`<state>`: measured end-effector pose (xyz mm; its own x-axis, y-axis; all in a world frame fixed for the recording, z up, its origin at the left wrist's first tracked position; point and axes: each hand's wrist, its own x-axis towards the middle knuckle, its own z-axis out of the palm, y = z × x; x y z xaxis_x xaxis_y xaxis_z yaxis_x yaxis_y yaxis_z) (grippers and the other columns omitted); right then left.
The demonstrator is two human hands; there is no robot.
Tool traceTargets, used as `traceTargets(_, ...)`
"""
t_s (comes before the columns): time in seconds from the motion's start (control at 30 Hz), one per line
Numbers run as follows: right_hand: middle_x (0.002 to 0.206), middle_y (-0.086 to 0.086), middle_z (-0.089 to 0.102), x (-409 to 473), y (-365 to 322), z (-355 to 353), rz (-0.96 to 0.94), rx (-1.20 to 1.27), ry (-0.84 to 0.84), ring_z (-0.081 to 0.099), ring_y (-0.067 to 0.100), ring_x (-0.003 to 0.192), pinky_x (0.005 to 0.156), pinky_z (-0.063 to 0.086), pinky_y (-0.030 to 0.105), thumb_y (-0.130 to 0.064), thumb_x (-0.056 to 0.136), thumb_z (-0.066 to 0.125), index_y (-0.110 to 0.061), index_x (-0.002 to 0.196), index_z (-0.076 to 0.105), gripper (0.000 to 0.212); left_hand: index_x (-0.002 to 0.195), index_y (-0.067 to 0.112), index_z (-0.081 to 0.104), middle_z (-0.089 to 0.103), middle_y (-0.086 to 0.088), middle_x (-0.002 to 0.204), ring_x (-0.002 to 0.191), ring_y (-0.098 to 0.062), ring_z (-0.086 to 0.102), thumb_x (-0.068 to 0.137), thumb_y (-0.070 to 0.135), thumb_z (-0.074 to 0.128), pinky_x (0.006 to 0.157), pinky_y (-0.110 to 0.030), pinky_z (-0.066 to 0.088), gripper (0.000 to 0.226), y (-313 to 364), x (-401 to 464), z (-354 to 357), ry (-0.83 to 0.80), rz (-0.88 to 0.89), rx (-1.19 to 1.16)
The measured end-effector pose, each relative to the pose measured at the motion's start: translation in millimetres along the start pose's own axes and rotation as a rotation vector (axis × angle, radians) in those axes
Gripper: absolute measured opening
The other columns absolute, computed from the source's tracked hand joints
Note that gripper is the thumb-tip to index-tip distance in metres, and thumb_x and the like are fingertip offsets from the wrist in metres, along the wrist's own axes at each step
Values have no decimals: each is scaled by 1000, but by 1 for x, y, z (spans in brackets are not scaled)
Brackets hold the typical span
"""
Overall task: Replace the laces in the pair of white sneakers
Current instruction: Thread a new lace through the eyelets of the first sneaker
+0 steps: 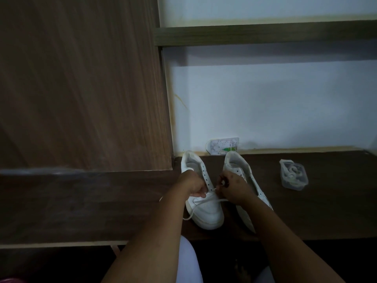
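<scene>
You're reaching both forearms forward over the counter (326,211). Your left hand (194,185) is pinching the white lace (206,202) over the left sneaker (206,213); your right hand (232,187) is pinching its tip beside the right sneaker (237,162). Two sneakers, one plastic box (293,174) lying well right of your hands.

Two bare forearms are seen entering from the bottom edge, no sleeves visible up to the frame border. The left hand (194,185) and right hand (232,187) are bare; no rings, watch or bracelets can be made out in the dim light. A few small dark spots are noted on the back of the right hand. White or pale lilac clothing (186,262) is seen between the forearms, over the lap.
</scene>
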<state>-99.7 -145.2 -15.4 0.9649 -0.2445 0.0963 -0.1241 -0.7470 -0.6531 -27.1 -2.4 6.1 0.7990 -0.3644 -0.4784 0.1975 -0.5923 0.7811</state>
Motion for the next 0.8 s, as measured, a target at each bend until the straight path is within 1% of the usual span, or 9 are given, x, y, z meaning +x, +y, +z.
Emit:
traceTargets(0.07, 90, 4, 65, 0, 0, 2, 1, -9, 11, 60, 18, 85, 75, 49, 30, -12, 84, 63, -9, 93, 61, 10, 106, -8, 63, 67, -15, 84, 68, -18, 68, 86, -8, 62, 68, -23, 60, 20, -1, 0, 1, 15, 2, -49)
traceTargets(0.1, 89, 5, 66, 0, 0, 2, 5, 1, 19, 60, 18, 85, 75, 49, 31, -11, 83, 63, -9, 92, 61, 9, 109, -9, 62, 67, -14, 83, 64, -17, 67, 86, -9, 61, 63, -21, 58, 23, -3, 2, 1, 16, 8, -63)
traceTargets(0.27, 89, 6, 66, 0, -1, 5, 15, 44, 35, 61, 19, 85, 76, 50, 32, -9, 83, 62, -9, 92, 60, 10, 106, -9, 64, 66, -14, 82, 64, -16, 67, 86, -8, 62, 57, -19, 57, 20, -3, 2, 0, -2, 23, -84)
traceTargets(0.47, 88, 5, 64, -3, -2, 3, 1, 46, 42, 59, 18, 84, 74, 49, 30, -6, 84, 60, -10, 93, 58, 10, 90, -4, 65, 66, -15, 80, 68, -17, 66, 88, -8, 61, 63, -19, 57, 5, -2, 0, 1, -13, 19, -136)
traceTargets(0.53, 85, 3, 61, -2, -2, 3, -13, 27, 48, 58, 17, 81, 69, 47, 26, -6, 84, 60, -12, 91, 55, 11, 83, -1, 63, 65, -14, 77, 67, -16, 65, 88, -8, 61, 63, -19, 56, 9, -2, 2, 1, -8, 13, -133)
traceTargets(0.67, 80, 3, 54, 0, -1, 8, -68, -71, 79, 53, 17, 72, 57, 36, 20, -7, 84, 60, -15, 86, 46, 17, 74, 2, 62, 64, -15, 82, 69, -17, 63, 87, -10, 61, 82, -32, 57, 17, 2, 4, 4, -6, 15, -51)
traceTargets(0.7, 80, 3, 53, 0, -2, 10, -78, -84, 92, 53, 18, 73, 58, 36, 21, -7, 84, 60, -14, 86, 45, 17, 77, 3, 62, 64, -13, 82, 69, -17, 62, 87, -8, 61, 78, -31, 59, 15, 3, 4, 5, 10, 26, -12)
traceTargets(0.77, 82, 3, 52, 0, -4, 9, -87, -90, 104, 53, 19, 76, 64, 40, 25, -7, 85, 60, -13, 88, 44, 17, 93, 3, 65, 62, -6, 77, 64, -14, 61, 89, -3, 60, 54, -20, 54, 9, 7, 0, 6, 57, 58, 56)
traceTargets(0.8, 83, 3, 52, 0, -4, 9, -93, -94, 107, 53, 18, 77, 66, 40, 26, -7, 85, 60, -13, 89, 44, 17, 103, 0, 66, 61, -5, 76, 62, -12, 60, 90, -1, 60, 47, -18, 50, 15, 7, -2, 5, 70, 66, 72)
